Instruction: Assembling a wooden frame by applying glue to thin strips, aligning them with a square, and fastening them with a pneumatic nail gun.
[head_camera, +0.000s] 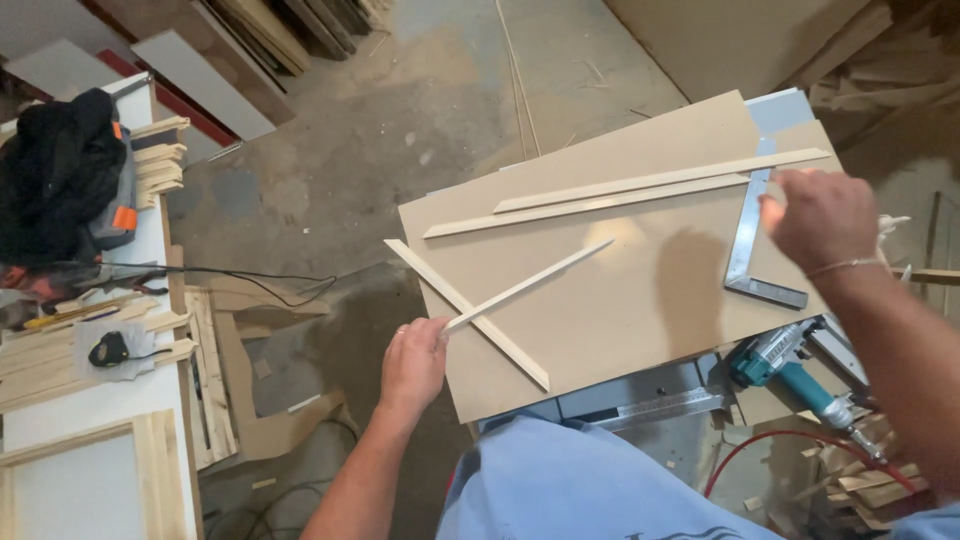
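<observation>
We've got four wood strips on the board (620, 300): our left hand (412, 365) pinches one strip (530, 285) by its near end, it crosses a second (470, 315), and two more (640, 192) lie side by side further back. Our right hand (820, 218) hovers loosely curled over the one metal square (750, 245), holding nothing we can see.

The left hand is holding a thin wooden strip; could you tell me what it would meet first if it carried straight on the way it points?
Probably the diagonal strip lying across the board's edge just beyond the left hand, then the board itself, though height is unclear.
</observation>
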